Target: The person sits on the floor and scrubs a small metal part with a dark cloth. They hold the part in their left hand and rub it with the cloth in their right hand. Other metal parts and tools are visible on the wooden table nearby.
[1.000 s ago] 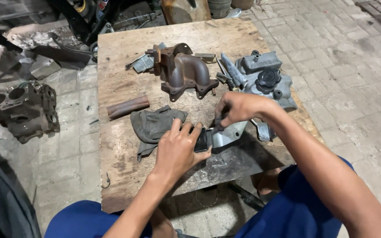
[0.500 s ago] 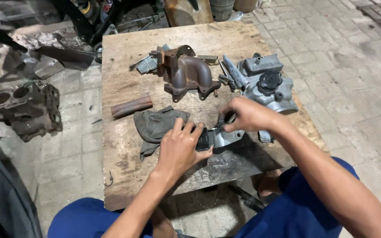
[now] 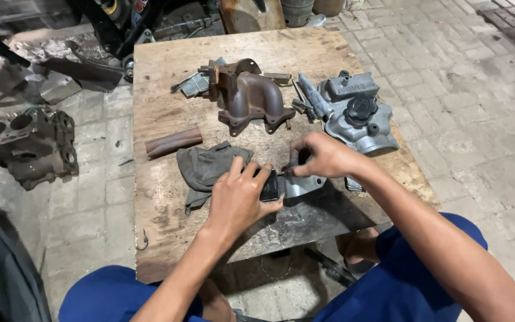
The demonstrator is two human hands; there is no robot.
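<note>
On a low wooden board table, my left hand grips the dark end of a small metal engine part, fingers curled over it beside a grey rag. My right hand is closed on the same part from above, fingertips pinched at its middle; what they pinch is hidden. The silvery part lies flat on the wood between both hands.
A rusty brown exhaust manifold lies at the table's centre back, a silver valve cover with black cap to its right, a rusty short pipe at left. An engine block sits on the brick floor to the left.
Both hands stay on the metal part; the right hand has shifted slightly over it. The camera view has drifted a little.
</note>
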